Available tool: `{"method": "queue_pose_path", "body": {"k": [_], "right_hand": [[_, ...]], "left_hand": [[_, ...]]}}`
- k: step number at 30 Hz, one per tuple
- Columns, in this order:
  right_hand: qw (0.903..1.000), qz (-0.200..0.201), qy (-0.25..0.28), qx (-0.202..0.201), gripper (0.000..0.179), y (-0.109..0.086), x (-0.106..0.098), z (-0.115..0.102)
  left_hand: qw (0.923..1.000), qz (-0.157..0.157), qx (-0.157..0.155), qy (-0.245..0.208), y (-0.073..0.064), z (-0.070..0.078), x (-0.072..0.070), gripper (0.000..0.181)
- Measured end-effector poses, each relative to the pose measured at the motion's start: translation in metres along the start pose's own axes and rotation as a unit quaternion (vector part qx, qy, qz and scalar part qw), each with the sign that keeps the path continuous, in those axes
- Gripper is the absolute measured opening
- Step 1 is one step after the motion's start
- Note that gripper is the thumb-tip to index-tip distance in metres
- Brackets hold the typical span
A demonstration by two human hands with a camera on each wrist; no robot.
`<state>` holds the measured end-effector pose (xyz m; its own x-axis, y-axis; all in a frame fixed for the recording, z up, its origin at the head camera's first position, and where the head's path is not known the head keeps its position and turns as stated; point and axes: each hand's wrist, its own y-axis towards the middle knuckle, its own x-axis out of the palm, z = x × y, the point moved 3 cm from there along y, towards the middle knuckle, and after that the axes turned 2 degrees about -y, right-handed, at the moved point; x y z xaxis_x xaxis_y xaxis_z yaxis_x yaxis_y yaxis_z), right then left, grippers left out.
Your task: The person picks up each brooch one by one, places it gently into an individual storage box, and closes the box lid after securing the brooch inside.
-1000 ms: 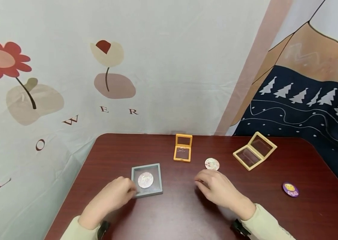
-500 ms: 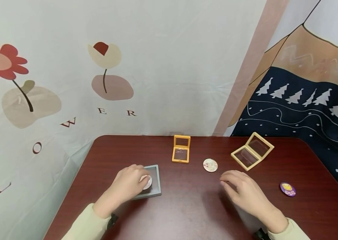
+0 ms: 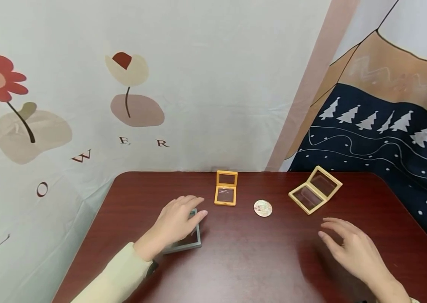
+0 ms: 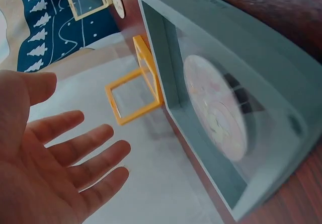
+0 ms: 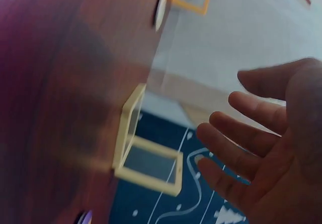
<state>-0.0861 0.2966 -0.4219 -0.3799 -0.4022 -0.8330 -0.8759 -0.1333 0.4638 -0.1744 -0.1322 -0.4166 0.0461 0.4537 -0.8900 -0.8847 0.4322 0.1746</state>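
A closed grey square case (image 3: 192, 243) lies on the dark red table (image 3: 251, 261), with a pale round coin (image 4: 216, 108) behind its clear window. My left hand (image 3: 177, 221) is stretched over it with straight, spread fingers (image 4: 75, 153); the left wrist view shows a gap between palm and case. My right hand (image 3: 350, 246) hovers open over the table's right side, holding nothing, its fingers (image 5: 236, 133) spread. A loose pale coin (image 3: 262, 208) lies between the hands, farther back.
An orange case (image 3: 225, 193) stands open at the back middle. A beige case (image 3: 315, 190) lies open at the back right, also seen in the right wrist view (image 5: 146, 151). A purple badge edge (image 5: 84, 217) shows by the right hand. Printed cloth hangs behind.
My left hand has slid forward over the grey case and now hides its coin in the head view. My right hand has moved right, over the spot where the purple badge lay.
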Motion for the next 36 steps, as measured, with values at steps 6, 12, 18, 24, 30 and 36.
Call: {"method": "queue_pose_path", "body": {"k": [6, 12, 18, 24, 30, 36], "right_hand": [[0.9962, -0.057, -0.024, 0.061, 0.050, -0.006, -0.005, 0.021], [0.9886, -0.104, -0.034, 0.103, 0.071, -0.008, -0.008, 0.044], [0.9802, -0.142, -0.052, 0.128, 0.077, -0.005, -0.009, 0.066], [0.9658, -0.197, -0.072, 0.152, 0.083, -0.003, -0.009, 0.088], [0.9565, -0.231, -0.084, 0.157, 0.085, -0.002, -0.007, 0.105], [0.9444, -0.268, -0.093, 0.167, 0.080, 0.000, -0.007, 0.119]], "left_hand": [[1.0000, -0.007, -0.003, -0.006, 0.014, 0.000, 0.004, 0.048], [0.9999, -0.004, -0.017, 0.000, 0.033, -0.004, 0.008, 0.047], [0.9982, -0.022, -0.056, -0.001, 0.046, -0.013, 0.010, 0.050], [0.9955, -0.042, -0.084, -0.011, 0.059, -0.023, 0.015, 0.050], [0.9921, -0.054, -0.110, -0.027, 0.070, -0.032, 0.018, 0.049], [0.9903, -0.069, -0.119, -0.018, 0.079, -0.037, 0.024, 0.048]]}}
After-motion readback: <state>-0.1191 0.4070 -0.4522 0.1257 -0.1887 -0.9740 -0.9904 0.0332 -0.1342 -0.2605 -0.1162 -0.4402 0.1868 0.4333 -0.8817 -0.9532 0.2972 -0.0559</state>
